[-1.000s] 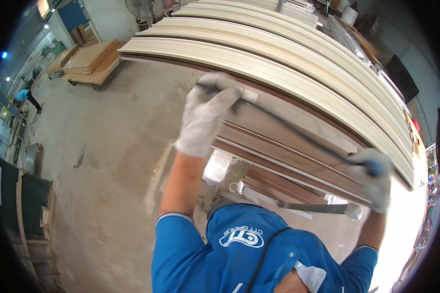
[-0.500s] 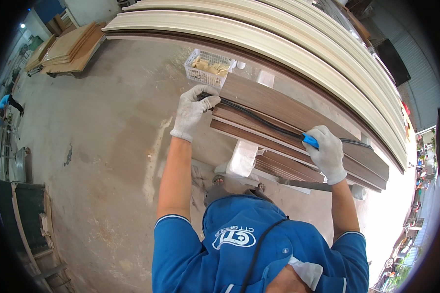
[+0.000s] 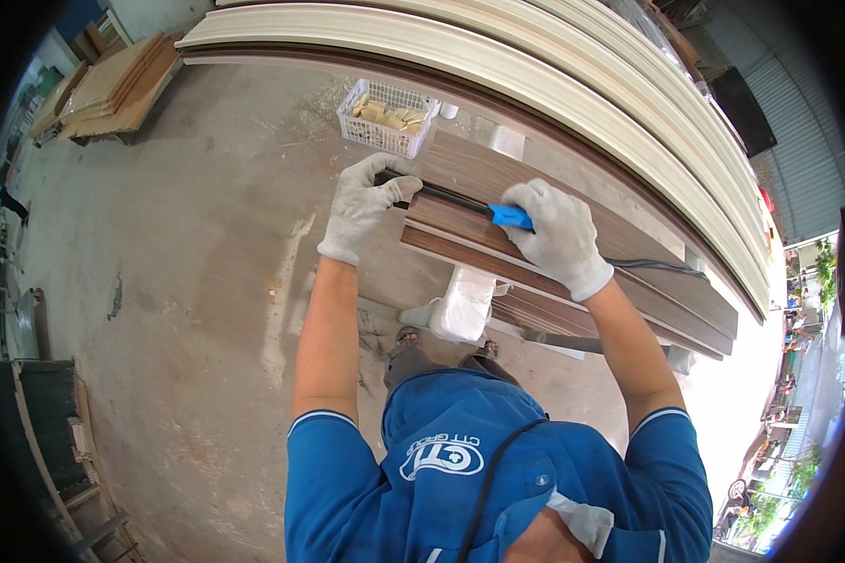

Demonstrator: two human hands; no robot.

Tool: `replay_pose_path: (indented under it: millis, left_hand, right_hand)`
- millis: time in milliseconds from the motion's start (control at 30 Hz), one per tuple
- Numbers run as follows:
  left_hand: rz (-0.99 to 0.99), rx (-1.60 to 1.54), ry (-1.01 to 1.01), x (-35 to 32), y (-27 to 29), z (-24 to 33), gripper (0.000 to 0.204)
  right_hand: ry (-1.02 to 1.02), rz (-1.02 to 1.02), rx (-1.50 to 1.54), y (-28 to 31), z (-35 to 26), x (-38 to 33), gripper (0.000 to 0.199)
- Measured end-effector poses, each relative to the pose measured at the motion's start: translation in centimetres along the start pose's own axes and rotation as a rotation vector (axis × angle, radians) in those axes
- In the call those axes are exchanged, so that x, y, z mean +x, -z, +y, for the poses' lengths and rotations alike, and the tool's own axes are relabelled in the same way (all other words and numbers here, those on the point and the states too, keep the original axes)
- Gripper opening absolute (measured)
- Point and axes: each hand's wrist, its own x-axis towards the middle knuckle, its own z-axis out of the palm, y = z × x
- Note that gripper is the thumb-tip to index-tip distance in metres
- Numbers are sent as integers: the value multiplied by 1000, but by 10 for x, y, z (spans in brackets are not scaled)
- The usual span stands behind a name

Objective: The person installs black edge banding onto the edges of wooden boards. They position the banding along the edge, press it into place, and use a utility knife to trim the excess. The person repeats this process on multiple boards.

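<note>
Both gloved hands have come in close over the stacked brown boards [image 3: 573,235]. A second ago they were spread wide, the right hand far out toward the stack's far end; now the right hand [image 3: 559,235] sits near the middle of the top board, its grip closed around the blue handle of a long dark tool [image 3: 460,200]. The left hand [image 3: 366,211] is at the stack's near-left end, fingers curled over the tip of that tool and the board's end edge.

The tool lies flat along the top board's long edge, running between the two hands. With the right hand drawn back that far, it looks to me as if a stroke along the board has just been pulled toward the left end.

The boards rest on a white-wrapped support [image 3: 462,305] above the concrete floor [image 3: 207,281]. A white basket of small wood pieces [image 3: 388,116] stands on the floor just past the stack's left end, and long pale mouldings [image 3: 535,66] lie behind.
</note>
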Motion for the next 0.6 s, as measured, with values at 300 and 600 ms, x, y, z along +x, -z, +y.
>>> replay_pose_path:
  millis: [300,600]
  left_hand:
    - [23,-70,-9,-1,3,-15,22]
    - [40,-161,-43,-1,-4,-27,26]
  right_hand:
    - [153,-157,54,0,5,62,79]
    - [353,-237,-12,-21,-1,104,65]
